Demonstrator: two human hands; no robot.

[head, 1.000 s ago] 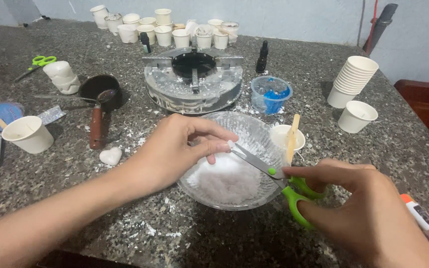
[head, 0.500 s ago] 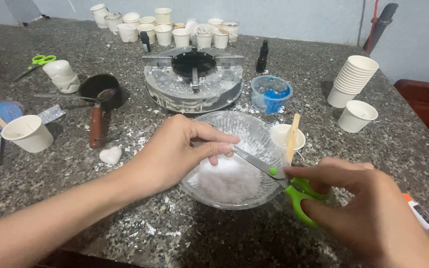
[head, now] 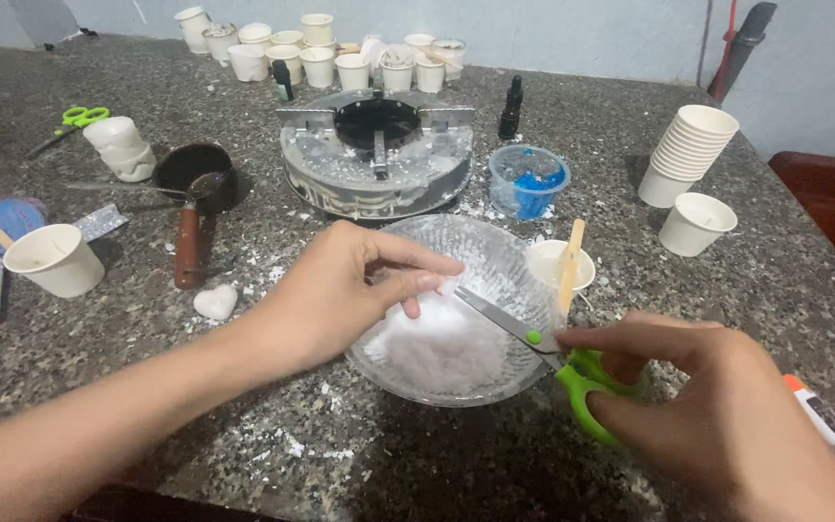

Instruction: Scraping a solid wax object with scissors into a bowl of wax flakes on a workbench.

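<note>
Both hands (head: 340, 295) on scissors (head: 533, 343)

One head-worn camera, looking down and forward over the worktop (head: 630, 193).

I get a single view, taken from the wearer's head and tilted steeply down across the speckled stone worktop toward the far wall. It sits close: both forearms enter from the bottom edge, the left hand (head: 340, 295) and right hand (head: 717, 406) fill the lower half, and the glass bowl (head: 495, 251) lies near centre. The far row of small cups (head: 321, 58) marks the top of my frame.
</note>
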